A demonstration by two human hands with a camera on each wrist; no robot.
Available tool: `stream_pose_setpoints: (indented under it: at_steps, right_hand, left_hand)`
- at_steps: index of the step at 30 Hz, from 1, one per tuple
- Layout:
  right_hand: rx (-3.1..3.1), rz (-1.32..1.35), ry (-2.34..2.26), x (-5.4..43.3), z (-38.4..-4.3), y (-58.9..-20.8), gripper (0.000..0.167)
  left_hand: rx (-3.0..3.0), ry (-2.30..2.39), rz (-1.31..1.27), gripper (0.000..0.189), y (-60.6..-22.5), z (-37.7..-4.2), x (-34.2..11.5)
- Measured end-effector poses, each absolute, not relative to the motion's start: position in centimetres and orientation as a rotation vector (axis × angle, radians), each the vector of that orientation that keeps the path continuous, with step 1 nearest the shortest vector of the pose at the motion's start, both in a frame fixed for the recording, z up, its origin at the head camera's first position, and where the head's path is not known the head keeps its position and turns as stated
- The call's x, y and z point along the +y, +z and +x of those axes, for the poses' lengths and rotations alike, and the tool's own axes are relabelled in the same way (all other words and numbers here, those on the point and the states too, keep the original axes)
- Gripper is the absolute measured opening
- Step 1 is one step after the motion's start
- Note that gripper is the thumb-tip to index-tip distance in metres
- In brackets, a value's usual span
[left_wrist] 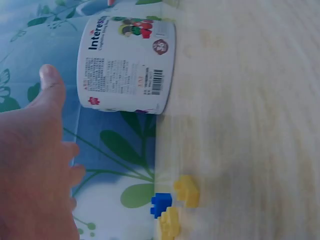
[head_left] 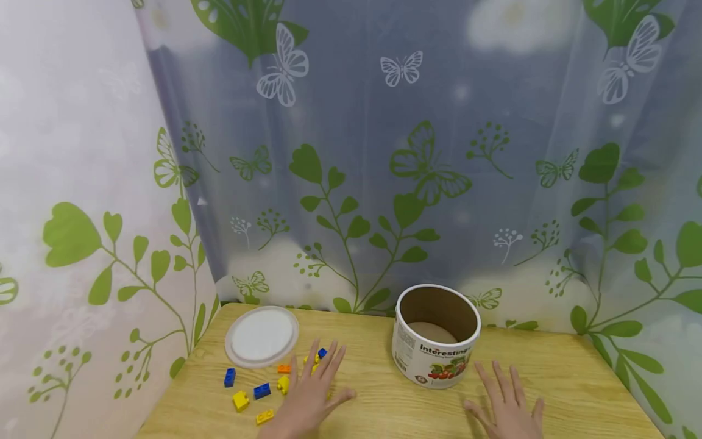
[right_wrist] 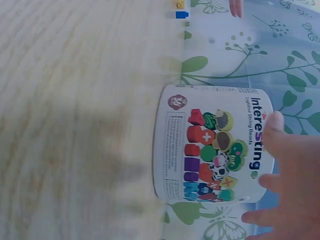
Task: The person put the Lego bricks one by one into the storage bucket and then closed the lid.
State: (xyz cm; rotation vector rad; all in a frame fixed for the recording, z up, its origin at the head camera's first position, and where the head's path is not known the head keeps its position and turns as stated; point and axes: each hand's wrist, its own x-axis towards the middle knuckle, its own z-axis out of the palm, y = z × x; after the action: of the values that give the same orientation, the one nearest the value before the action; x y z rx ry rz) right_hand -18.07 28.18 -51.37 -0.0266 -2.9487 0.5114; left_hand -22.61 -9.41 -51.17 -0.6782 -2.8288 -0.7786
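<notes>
My left hand [head_left: 309, 393] hovers with spread fingers over the blocks on the left of the table, holding nothing and hiding some of them. Around it lie yellow blocks [head_left: 240, 400], blue blocks [head_left: 262, 390] and an orange block [head_left: 283, 369]. My right hand [head_left: 506, 405], fingers also spread, is over the table at the front right, in front of and to the right of a white printed tub [head_left: 406, 353]. The tub stands upright with its top uncovered; its inside is brown. Both wrist views show the tub's printed side beyond the fingers.
A round white lid [head_left: 262, 336] lies flat at the back left of the wooden table [head_left: 378, 408]. Behind the table hangs a curtain [head_left: 351, 213] with leaf and butterfly prints, and similar cloth covers the left side.
</notes>
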Motion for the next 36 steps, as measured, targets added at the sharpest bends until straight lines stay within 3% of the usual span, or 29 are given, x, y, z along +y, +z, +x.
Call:
stream_pose_setpoints:
  at_steps: [12,36]
  right_hand:
    - [-2.644,0.166,0.526,28.8,-19.3,-47.6,0.06]
    - [-2.667,0.26,0.414,29.3,-25.6,-46.5,0.062]
  left_hand:
    - [-2.607,-0.969,-0.652,0.065,-48.9,-25.1,-7.6]
    - [-2.548,-0.827,-0.779,0.064,-48.7,-31.2,1.6]
